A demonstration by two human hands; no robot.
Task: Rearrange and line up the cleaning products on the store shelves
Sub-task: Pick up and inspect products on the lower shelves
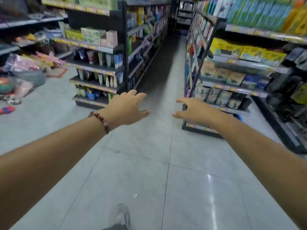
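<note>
Both my arms stretch forward over a grey tiled floor at the mouth of a store aisle. My left hand [128,108], with a red bead bracelet at the wrist, is open and holds nothing. My right hand [193,112] is also open and holds nothing. Bottles and tubes [101,58] stand on the end shelves of the left rack [98,87]. Further along the aisle, more bottles [140,15] fill the left rack's side. Boxes and pouches [221,97] fill the right rack [232,89]. Neither hand touches any product.
The narrow aisle [162,67] runs ahead between the two racks, dark at its far end. Toys and bags [21,70] are piled on the floor at the left. My shoe [121,214] shows at the bottom edge. Dark hanging goods [290,90] line the far right.
</note>
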